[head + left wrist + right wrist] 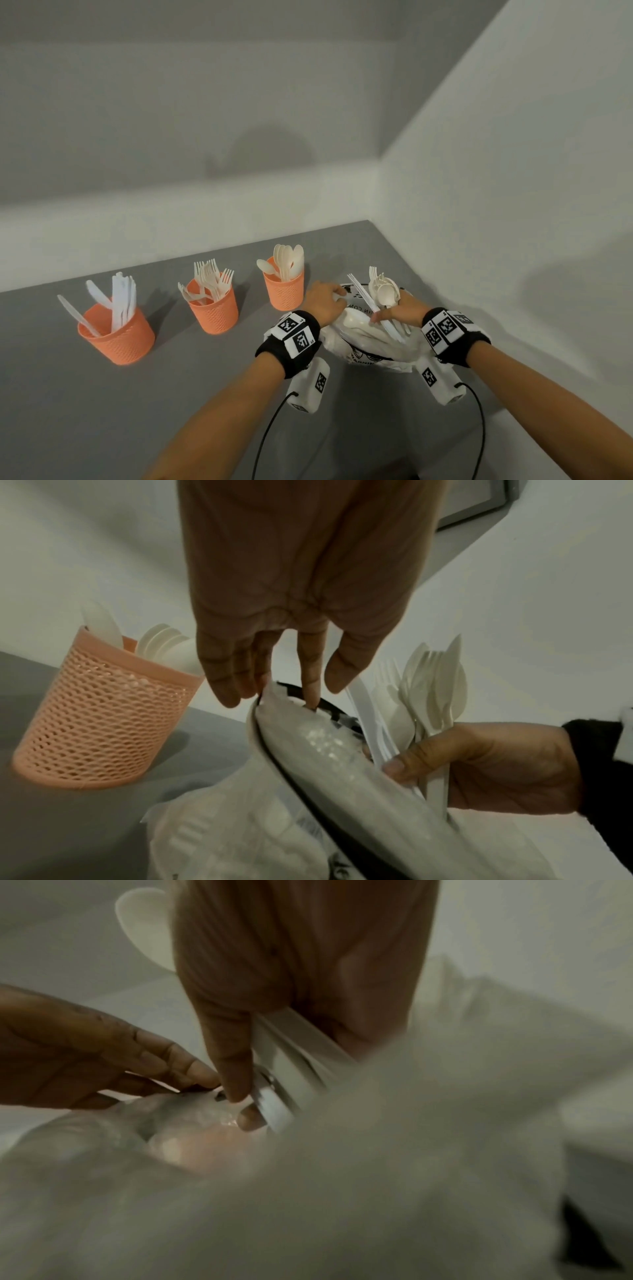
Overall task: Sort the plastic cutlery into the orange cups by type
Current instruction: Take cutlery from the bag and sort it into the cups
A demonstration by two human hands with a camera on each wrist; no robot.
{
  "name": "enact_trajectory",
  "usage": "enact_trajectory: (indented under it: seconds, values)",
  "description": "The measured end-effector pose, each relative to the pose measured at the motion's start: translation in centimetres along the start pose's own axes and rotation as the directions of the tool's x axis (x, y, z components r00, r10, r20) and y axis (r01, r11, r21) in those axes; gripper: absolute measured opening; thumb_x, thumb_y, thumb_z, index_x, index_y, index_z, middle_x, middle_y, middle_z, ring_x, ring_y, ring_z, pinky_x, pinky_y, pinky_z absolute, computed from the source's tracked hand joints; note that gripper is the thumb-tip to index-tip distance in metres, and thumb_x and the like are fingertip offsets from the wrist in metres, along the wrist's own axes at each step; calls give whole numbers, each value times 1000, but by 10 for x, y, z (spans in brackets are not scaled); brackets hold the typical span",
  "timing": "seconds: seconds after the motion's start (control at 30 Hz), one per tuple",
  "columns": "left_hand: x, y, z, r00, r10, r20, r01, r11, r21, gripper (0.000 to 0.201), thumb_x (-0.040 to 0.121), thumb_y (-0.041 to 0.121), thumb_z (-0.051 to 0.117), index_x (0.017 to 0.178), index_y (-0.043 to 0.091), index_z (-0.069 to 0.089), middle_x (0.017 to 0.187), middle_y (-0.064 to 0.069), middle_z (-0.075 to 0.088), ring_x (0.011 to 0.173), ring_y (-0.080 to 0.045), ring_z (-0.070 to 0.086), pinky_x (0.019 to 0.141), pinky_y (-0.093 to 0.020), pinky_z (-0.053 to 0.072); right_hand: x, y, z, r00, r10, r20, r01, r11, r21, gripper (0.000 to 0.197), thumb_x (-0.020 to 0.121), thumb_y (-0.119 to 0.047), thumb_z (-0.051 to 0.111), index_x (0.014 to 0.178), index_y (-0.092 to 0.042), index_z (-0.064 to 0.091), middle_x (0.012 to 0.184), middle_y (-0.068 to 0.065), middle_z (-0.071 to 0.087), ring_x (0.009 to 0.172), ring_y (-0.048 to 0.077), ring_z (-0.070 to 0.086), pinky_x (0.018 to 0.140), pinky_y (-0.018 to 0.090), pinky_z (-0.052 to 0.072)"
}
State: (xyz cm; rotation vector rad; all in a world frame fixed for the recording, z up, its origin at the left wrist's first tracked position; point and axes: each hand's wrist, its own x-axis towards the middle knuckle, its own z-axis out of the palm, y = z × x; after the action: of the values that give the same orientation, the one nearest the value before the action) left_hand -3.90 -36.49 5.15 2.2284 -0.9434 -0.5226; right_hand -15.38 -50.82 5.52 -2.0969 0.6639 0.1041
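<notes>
- A mixed bunch of white plastic cutlery [383, 294] — forks, spoons and at least one knife — stands upright in the right hand [399, 310], whose fingers are curled round the handles in a closed grip. It is held over a white plastic bag [370, 342] at about 3 o'clock on the grey bench [171, 411].
- The left hand [323, 301] pinches the bag's rim between thumb and fingertips, holding its mouth open; more cutlery seems to lie inside, though the right wrist view is too blurred to be sure.
- Three orange cups stand in a row toward 9 o'clock: the spoon cup [284, 289] just beside the left hand, the fork cup [214, 311] in the middle, the knife cup [116, 337] farthest off.
- Risk: the bunch is mixed, so dropping it whole into any cup would put pieces in with the wrong type.
- Risk: the thin handles fan out of the grip; loosening it to pick one out could spill the rest onto the bench or back into the bag.
- Risk: the spoon cup is light and close to the left wrist, so a careless reach might knock it over.
- Risk: a knife leans well out of the knife cup and may tip out if jostled.
</notes>
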Motion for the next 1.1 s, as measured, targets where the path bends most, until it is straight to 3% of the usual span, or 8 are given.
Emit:
enact_trajectory:
  seconds: [0.13, 0.23, 0.4, 0.53, 0.67, 0.87, 1.0, 1.1]
  values:
    - [-11, 12, -14, 954, 72, -292, -127, 977, -173, 25, 92, 7, 47, 110, 4, 64, 116, -12, 57, 109, -22, 53, 91, -23, 38, -4, -15, -4, 997, 15, -71, -7, 993, 114, 16, 82, -3, 62, 73, -13, 54, 72, 4, 57, 67, 14, 55, 63, 20, 46]
    - [-16, 15, -25, 920, -20, -392, -167, 884, -438, 23, 93, 4, 43, 106, 5, 62, 101, -4, 58, 90, -14, 52, 80, -15, 41, -8, -38, -11, 986, 2, -164, 52, 945, 322, 10, 89, -10, 57, 79, -13, 55, 77, 7, 61, 73, 18, 59, 81, 30, 49]
    - [-31, 9, -38, 969, -188, -158, -3, 634, -773, 19, 96, 13, 41, 83, 15, 54, 74, -1, 51, 64, -12, 46, 61, -22, 41, 0, -81, 3, 979, 26, -202, 134, 667, 733, 13, 91, -9, 54, 78, -10, 55, 73, 6, 56, 60, 11, 61, 66, 25, 53]
    - [-57, -2, -48, 1000, 19, 8, -8, 722, -692, 15, 95, 27, 47, 81, 24, 50, 83, 2, 53, 77, -10, 53, 73, -20, 42, 12, -105, 42, 988, 104, -118, 50, 503, 863, 14, 92, -12, 53, 78, -11, 55, 73, 3, 56, 64, 11, 59, 54, 21, 52]
    - [-65, -29, -64, 997, 24, 71, 22, 812, -584, 23, 93, 21, 53, 114, 15, 48, 92, 3, 56, 74, -4, 57, 62, -14, 49, 19, -124, 89, 998, 65, 9, -42, 530, 847, 7, 90, -14, 56, 91, -8, 59, 81, 7, 63, 69, 14, 64, 56, 24, 54]
    - [-89, -73, -95, 959, -34, 282, 225, 699, -679, 19, 97, 16, 44, 81, 10, 53, 58, 0, 59, 45, -5, 55, 46, -15, 46, 17, -158, 133, 986, -140, 89, 0, 540, 842, 25, 87, -1, 55, 111, -6, 61, 79, 7, 62, 76, 17, 67, 75, 28, 54]
    - [-104, -96, -112, 920, 20, 390, 325, 516, -793, 12, 97, 13, 42, 91, 9, 52, 59, 1, 61, 49, -7, 57, 45, -15, 46, 13, -167, 159, 950, -192, 246, -152, 403, 903, 13, 81, -7, 57, 78, -14, 68, 63, -1, 62, 71, 17, 63, 82, 33, 49]
    - [-113, -113, -117, 929, -17, 370, 344, 408, -846, 13, 96, 17, 44, 96, 10, 55, 71, -1, 60, 55, -6, 58, 52, -16, 49, 12, -183, 178, 953, -168, 253, -152, 457, 876, 22, 87, -15, 55, 65, -12, 57, 52, -3, 57, 57, 12, 63, 61, 25, 53]
